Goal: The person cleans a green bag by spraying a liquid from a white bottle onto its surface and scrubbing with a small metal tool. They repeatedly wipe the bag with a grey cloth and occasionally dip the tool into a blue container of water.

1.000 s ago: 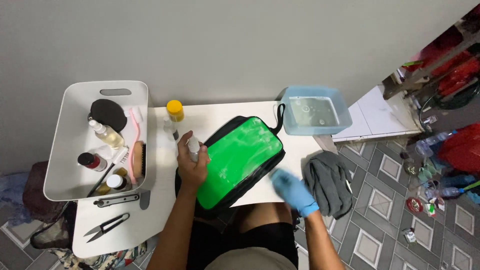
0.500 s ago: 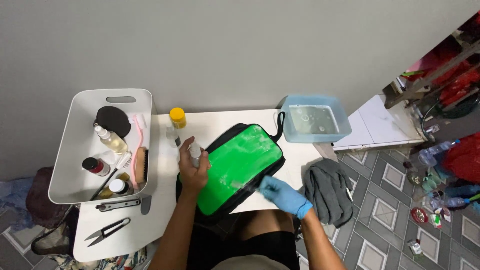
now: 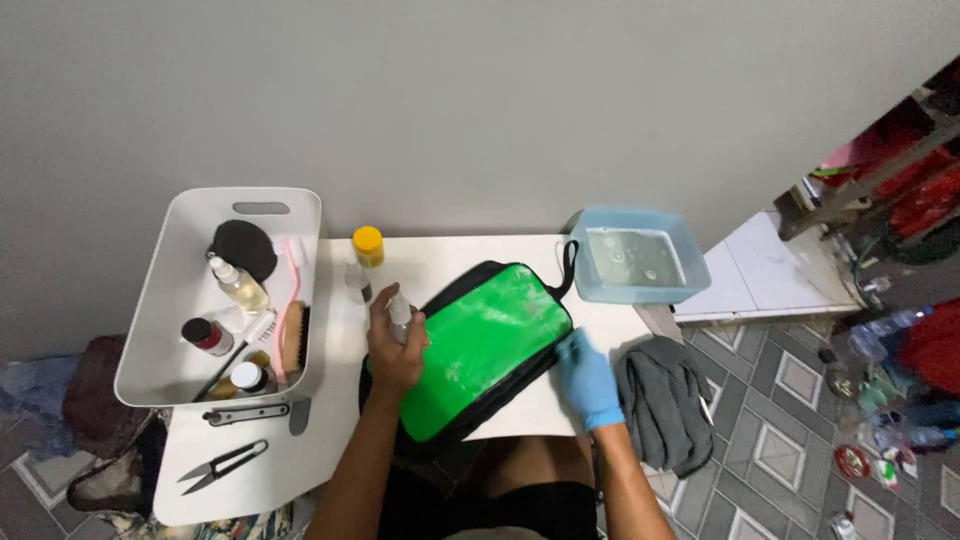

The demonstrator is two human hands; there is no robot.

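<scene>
Green-and-black pouch (image 3: 480, 350) lies flat and slanted on the white table (image 3: 300, 470), directly in front of the person, its black loop toward the blue water tub (image 3: 640, 262).

Left hand (image 3: 393, 345), bare, is wrapped around a small spray bottle (image 3: 400, 312), nozzle end up, at the pouch's left edge. Same grip and place as half a second ago.

Right hand (image 3: 588, 380), in a blue glove, rests at the pouch's right edge, fingers touching the black border. Whether it holds anything cannot be told. Half a second ago it sat lower, near the pouch's bottom right, with something thin pointing across the green panel; a second ago it was off the pouch altogether. It has moved up along the right side.

Grey cloth (image 3: 665, 400) hangs off the table edge just right of the gloved hand. White bin (image 3: 160, 330) of bottles and brushes at left, yellow-capped jar (image 3: 368, 246) behind the pouch, thread snips (image 3: 222, 466) near the front left corner: none has shifted.
</scene>
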